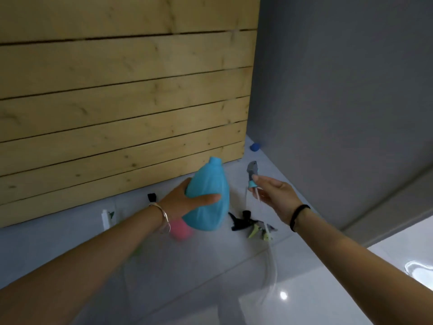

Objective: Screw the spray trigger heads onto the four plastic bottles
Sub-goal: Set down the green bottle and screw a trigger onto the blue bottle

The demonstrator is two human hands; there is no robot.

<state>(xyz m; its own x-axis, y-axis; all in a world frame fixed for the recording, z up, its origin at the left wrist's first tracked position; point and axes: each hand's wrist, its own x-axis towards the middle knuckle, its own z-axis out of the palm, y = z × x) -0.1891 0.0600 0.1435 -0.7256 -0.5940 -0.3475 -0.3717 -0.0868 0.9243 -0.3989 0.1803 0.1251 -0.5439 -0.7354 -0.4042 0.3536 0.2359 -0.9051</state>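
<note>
Left hand [187, 198] grips the blue bottle [209, 195] around its belly, thumb across the front, bottle lifted off the floor and tilted slightly, open neck pointing up toward the wooden planks [121, 102]. No head on the neck. Right hand [274, 195] holds a grey spray head [252, 171] with a light-blue collar, pinched between thumb and fingers; its clear dip tube hangs below the fingers. Head sits just right of the bottle's neck, not touching it. Hands apart, each closed on its own part.

Pink bottle [180, 229] lies on the white tile floor [304, 289] under the left wrist, partly hidden. More spray heads [250, 225], one black and others pale green and grey, lie in a loose pile on the floor between the two forearms. Exact count unclear, blurred. Small blue object [255, 147] rests near the grey wall [339, 90].
</note>
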